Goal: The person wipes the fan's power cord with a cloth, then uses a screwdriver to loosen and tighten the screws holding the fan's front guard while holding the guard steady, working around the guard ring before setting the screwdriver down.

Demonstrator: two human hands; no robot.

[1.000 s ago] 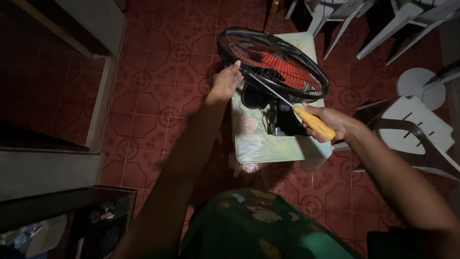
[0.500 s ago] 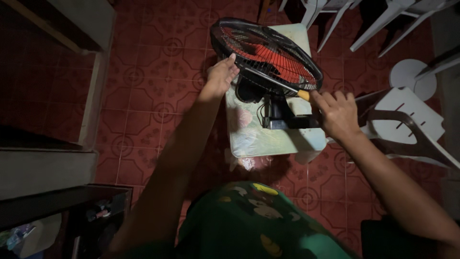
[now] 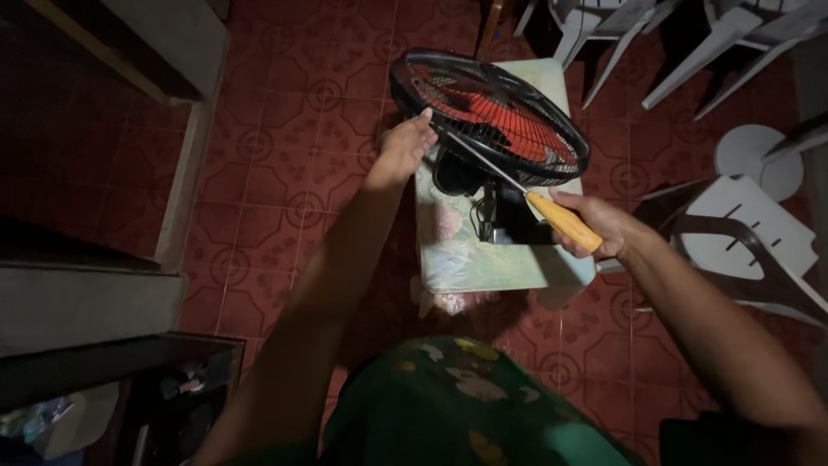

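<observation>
Left hand (image 3: pixel 404 148) grips the black fan guard (image 3: pixel 490 116) rim; right hand (image 3: pixel 595 226) is closed around the orange-handled screwdriver (image 3: pixel 526 197), shaft angled against the guard.

Red patterned floor tiles (image 3: pixel 285 164) spread under me. White plastic chairs (image 3: pixel 742 229) crowd my right, more of them (image 3: pixel 655 34) up top, and a round white stool (image 3: pixel 759 160) sits between. A grey concrete ledge (image 3: pixel 86 302) runs along my left. A dark shelf (image 3: pixel 172 406) with clutter sits low left. My green patterned garment (image 3: pixel 457 406) fills the bottom.
</observation>
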